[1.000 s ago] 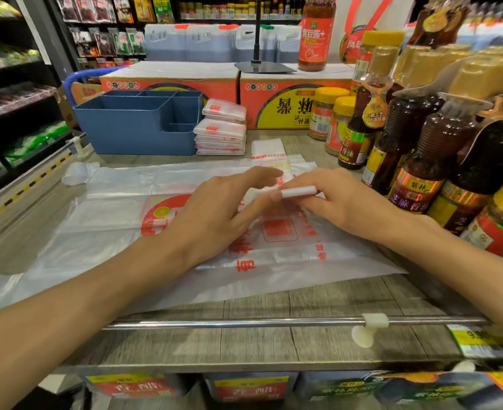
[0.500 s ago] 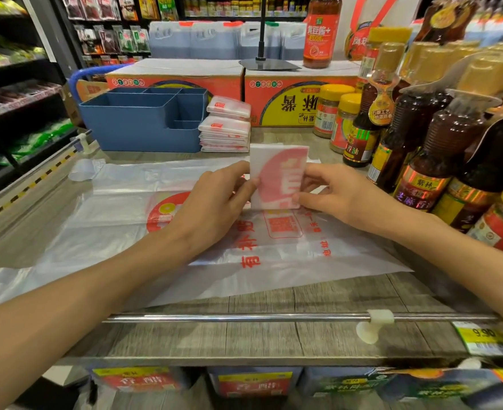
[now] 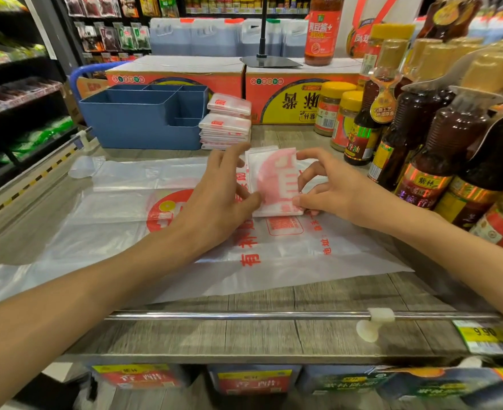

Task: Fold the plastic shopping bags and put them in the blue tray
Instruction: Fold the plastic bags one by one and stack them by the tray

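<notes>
Where the wooden worktop point(image 3: 318, 335) runs out from a metal rail point(image 3: 244, 315) at its near edge, a large clear plastic bag point(image 3: 102, 232) with red print lies spread flat across most of it, one handle reaching off to the left. Behind it, at the far left of the worktop, stands the blue tray point(image 3: 138, 125), an open box with several compartments, none of which can be seen to hold a bag. Two red and yellow cartons point(image 3: 288, 93) sit behind the tray, and a crowd of dark sauce bottles point(image 3: 422, 137) lines the right side. Just to the right of the tray, touching or nearly touching its wall, is a stack of folded bags point(image 3: 226, 125), small white squares with red marks. Above the flat bag, near the middle, a folded bag point(image 3: 274, 182) is held tilted up on its lower edge, its red print facing the camera. The left hand point(image 3: 220, 199) holds it from the left, thumb curled against its lower left corner and fingers reaching up along its left edge. The right hand point(image 3: 330, 190) pinches it from the right, fingertips curled on the top right corner and the lower right edge.
</notes>
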